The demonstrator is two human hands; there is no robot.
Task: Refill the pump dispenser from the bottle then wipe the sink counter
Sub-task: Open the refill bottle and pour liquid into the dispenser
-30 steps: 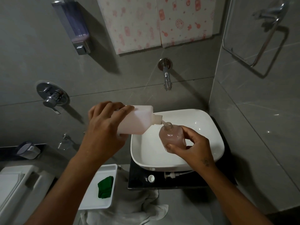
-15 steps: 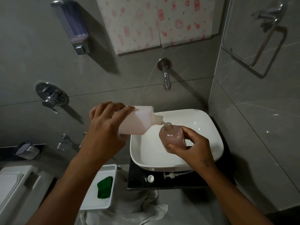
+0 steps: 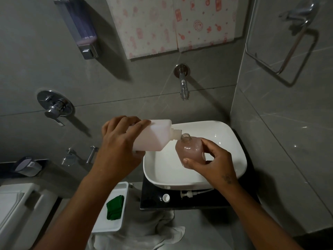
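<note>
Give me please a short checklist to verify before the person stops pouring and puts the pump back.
1. Bottle neck meets the dispenser mouth: ok, the two touch above the sink.
2. Left hand grips the bottle firmly: ok.
3. Right hand holds the dispenser steady: ok, tilted toward the bottle.
4. Dispenser level: ok, pink liquid reaches near the shoulder; exact level cannot tell.
5. Pump and cap within reach: ok, both lie on the black counter in front of the sink.
6. Cloth ready for wiping: ok, green, in the white tray at the left.
</note>
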